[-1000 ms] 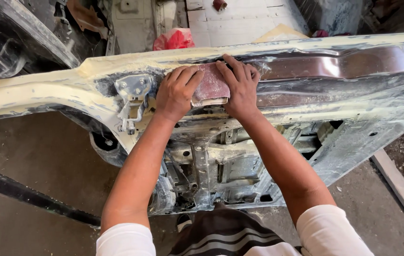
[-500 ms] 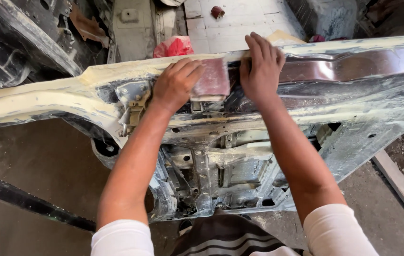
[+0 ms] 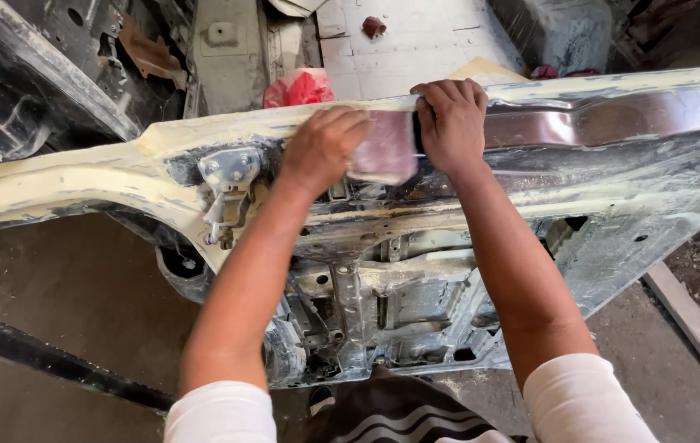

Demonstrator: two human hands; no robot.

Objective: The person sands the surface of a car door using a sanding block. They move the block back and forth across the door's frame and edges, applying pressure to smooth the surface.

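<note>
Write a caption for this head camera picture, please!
Two hands press a pink sanding pad on a car door.

Door panel [image 3: 629, 164] spans view 9→3 o'clock, inner side up. Sanding block [image 3: 384, 148] on its upper edge, centre, ~12 o'clock. Left hand [image 3: 321, 149] on block at 9 o'clock side; right hand [image 3: 451, 123] touching block at 3 o'clock. Hinge bracket [image 3: 225, 176] at 9 o'clock of left hand. Bag [image 3: 301, 86] behind panel, 11 o'clock. Floor [image 3: 63, 303] below, 7 o'clock.

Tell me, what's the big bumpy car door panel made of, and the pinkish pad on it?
The car door panel looks like bare metal, shiny where rubbed, with dull cream filler along its edge. The pinkish pad is probably sandpaper, matte and blurry.
</note>
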